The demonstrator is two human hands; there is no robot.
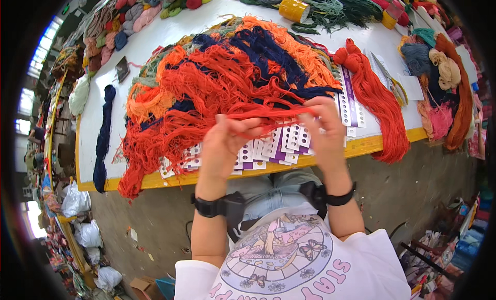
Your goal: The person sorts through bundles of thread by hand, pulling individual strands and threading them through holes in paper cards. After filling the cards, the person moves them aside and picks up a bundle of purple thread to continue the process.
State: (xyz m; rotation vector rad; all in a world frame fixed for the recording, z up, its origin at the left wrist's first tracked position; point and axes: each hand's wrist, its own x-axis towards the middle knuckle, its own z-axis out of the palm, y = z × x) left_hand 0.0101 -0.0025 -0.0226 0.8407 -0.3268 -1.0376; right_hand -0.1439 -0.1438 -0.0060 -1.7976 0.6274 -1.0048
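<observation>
A bundle of red yarn strands (274, 114) is stretched between my two hands above the front of the table. My left hand (225, 142) grips its left end with bent fingers. At the other end my right hand (326, 127) pinches the strands, fingers partly curled. Behind and left of them spreads a loose heap of red yarn (206, 80), lying over navy yarn (266, 44) and orange yarn (310, 65). Beneath my hands, white and purple cards with punched holes (268, 147) lie along the table edge, partly covered by yarn.
On the white table (155, 41), a navy hank (105, 140) and a dark phone (122, 70) lie at left. To the right are a knotted red hank (374, 103) and yellow-handled scissors (395, 85). A yellow cup (294, 9) lies beside green yarn (330, 10) at the back.
</observation>
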